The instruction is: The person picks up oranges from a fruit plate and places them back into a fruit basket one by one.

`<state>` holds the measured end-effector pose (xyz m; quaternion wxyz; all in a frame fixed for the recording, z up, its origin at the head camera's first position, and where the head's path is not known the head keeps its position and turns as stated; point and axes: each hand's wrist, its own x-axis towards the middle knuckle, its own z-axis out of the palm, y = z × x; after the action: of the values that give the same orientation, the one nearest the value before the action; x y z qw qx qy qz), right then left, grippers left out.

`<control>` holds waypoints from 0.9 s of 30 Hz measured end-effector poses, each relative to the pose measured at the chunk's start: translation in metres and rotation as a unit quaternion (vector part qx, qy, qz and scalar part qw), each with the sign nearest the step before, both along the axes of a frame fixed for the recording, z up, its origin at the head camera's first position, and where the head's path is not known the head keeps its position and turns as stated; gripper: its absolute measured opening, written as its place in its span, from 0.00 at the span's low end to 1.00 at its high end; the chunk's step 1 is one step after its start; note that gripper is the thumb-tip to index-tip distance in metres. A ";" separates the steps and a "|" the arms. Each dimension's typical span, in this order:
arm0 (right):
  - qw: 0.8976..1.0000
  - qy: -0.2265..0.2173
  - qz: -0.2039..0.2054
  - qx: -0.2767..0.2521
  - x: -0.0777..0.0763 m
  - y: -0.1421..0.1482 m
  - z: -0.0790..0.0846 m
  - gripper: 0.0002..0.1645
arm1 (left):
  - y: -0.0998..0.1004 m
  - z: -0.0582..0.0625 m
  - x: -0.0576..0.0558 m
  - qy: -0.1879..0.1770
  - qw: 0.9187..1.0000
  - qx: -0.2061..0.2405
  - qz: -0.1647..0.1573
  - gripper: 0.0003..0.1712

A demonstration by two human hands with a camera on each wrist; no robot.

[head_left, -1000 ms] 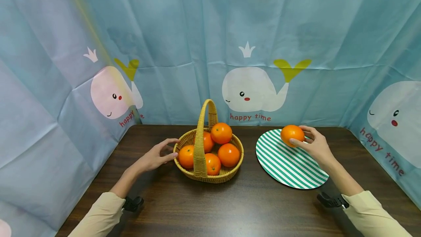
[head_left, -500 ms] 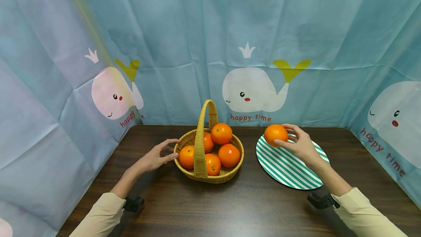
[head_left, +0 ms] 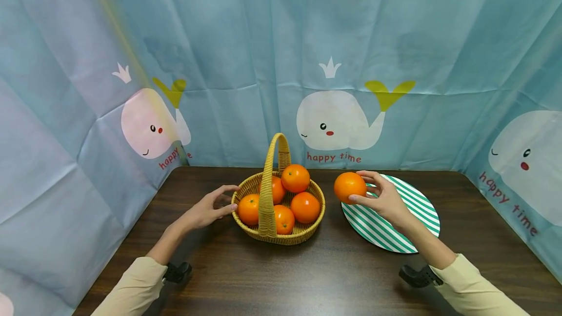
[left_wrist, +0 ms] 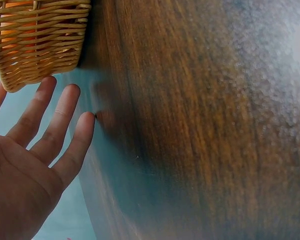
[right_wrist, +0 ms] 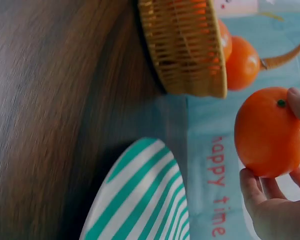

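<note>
My right hand [head_left: 386,203] holds an orange [head_left: 350,187] between thumb and fingertips, raised over the left edge of a green-and-white striped round plate [head_left: 408,226]. In the right wrist view, the orange [right_wrist: 270,132] shows its green stem spot, with the thumb on one side and fingers on the other. To the left stands a yellow wicker basket [head_left: 281,239] with a tall handle and several oranges [head_left: 305,207] inside. My left hand [head_left: 205,211] rests its thumb and fingertips against the basket's left rim. From the left wrist view, its fingers [left_wrist: 60,117] are spread and mostly straight.
Everything stands on a dark brown wooden table [head_left: 303,277]. A blue curtain [head_left: 219,126] printed with whales hangs just behind the table's back edge and along both sides. The basket's handle [head_left: 266,184] arches above the oranges.
My right hand has carried the orange leftwards, from over the striped plate's middle to its left edge, nearer the basket. My left hand and the basket have stayed put.
</note>
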<state>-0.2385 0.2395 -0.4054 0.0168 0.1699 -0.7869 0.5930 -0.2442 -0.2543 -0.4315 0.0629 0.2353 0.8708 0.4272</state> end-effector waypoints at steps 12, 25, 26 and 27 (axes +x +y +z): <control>0.997 0.009 0.066 -0.032 0.002 -0.040 0.012 0.37 | -0.001 0.000 0.000 -0.001 1.000 -0.002 0.003 0.31; 0.989 0.017 0.142 -0.044 0.016 -0.066 0.011 0.39 | -0.001 0.003 -0.001 0.017 1.000 0.004 -0.002 0.30; 0.988 0.018 0.145 -0.044 0.016 -0.067 0.010 0.39 | -0.002 0.003 -0.001 0.017 1.000 0.007 -0.002 0.30; 0.987 0.020 0.150 -0.044 0.015 -0.068 0.010 0.39 | -0.002 0.003 -0.002 0.016 1.000 0.010 -0.003 0.29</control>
<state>-0.2231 0.1712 -0.3957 -0.0495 0.2969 -0.7249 0.6196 -0.2460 -0.2566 -0.4288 0.0477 0.2456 0.8666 0.4317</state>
